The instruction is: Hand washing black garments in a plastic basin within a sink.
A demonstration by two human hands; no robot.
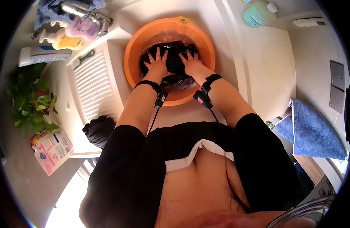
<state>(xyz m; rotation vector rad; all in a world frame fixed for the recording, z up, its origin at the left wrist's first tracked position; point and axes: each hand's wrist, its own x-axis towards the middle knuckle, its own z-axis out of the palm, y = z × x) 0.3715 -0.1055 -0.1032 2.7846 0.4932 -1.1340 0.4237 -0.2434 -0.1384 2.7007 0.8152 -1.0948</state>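
An orange plastic basin [130, 57] sits in a white sink [225, 94]. Water with some froth [182, 87] fills part of it, around a soaked black cloth or garment [175, 61]. My left hand [157, 67] lies on the cloth with fingers spread, palm down. To its right, my right hand [191, 61] presses on the same cloth, its fingers also apart. Neither hand grips the fabric. Each wrist carries a black strap with a small cabled device. How deep the cloth reaches under the water is hidden.
Left of the basin is a ribbed washboard [92, 85] with a small brush [82, 59] at its top. Pump bottles [68, 39] and a metal faucet [100, 22] stand beyond. A dark bundled cloth [99, 131] lies near my left arm. A green bottle [259, 13] stands at right.
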